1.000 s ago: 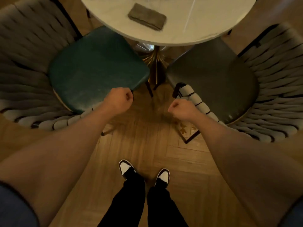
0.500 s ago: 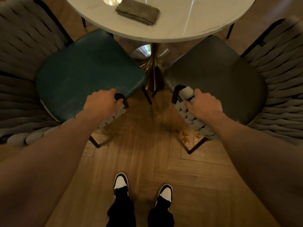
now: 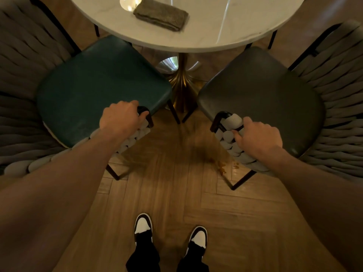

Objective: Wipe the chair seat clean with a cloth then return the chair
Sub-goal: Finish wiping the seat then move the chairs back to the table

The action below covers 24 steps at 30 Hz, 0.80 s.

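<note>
Currently both hands are on chair arms. The left hand (image 3: 121, 119) at centre left of the frame curls over the woven armrest end of the green chair (image 3: 102, 95); the right hand (image 3: 259, 138) at centre right grasps the woven armrest end of the dark chair (image 3: 259, 99), thumb on the padded cord. Neither hand holds the cloth (image 3: 162, 13), which lies folded at top centre of the frame on the round white surface (image 3: 235, 26), beyond both seats and well apart from either hand. Its long axis runs from upper left down to lower right, roughly along the surface edge.

Key relation: the cloth sits straight up-frame from the left hand and up and to the left of the right hand, so the left hand looks the nearer one (the right would have to cross over the gap between the chairs). Both seats are tucked partly under the surface rim, so a chair likely needs pulling out toward the feet (image 3: 143, 226) at bottom centre before wiping. Which chair is the target I cannot tell. Wiping not yet begun.
</note>
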Available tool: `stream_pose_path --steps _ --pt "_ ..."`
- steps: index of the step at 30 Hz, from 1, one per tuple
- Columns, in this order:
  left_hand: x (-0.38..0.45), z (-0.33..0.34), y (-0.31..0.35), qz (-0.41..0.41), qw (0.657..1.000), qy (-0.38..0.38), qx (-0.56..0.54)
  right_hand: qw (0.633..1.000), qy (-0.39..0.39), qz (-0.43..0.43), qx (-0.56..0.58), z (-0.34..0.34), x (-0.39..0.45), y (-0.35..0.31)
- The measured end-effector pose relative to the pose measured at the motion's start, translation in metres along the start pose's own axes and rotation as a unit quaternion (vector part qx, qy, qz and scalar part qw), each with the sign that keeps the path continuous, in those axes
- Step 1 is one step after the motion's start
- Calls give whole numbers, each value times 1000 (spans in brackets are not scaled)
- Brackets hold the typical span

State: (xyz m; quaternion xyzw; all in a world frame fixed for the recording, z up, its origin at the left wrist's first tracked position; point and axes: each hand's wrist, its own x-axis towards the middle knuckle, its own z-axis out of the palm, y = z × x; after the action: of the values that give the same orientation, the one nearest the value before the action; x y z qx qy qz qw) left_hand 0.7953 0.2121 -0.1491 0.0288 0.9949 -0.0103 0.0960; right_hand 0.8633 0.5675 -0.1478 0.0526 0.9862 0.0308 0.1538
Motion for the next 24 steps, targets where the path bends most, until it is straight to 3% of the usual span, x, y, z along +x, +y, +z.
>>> stream_pose_path --steps 24 --pt "-3 -7 21 -18 1000 -10 -17 999 15 -26 28 1 -1 -3"
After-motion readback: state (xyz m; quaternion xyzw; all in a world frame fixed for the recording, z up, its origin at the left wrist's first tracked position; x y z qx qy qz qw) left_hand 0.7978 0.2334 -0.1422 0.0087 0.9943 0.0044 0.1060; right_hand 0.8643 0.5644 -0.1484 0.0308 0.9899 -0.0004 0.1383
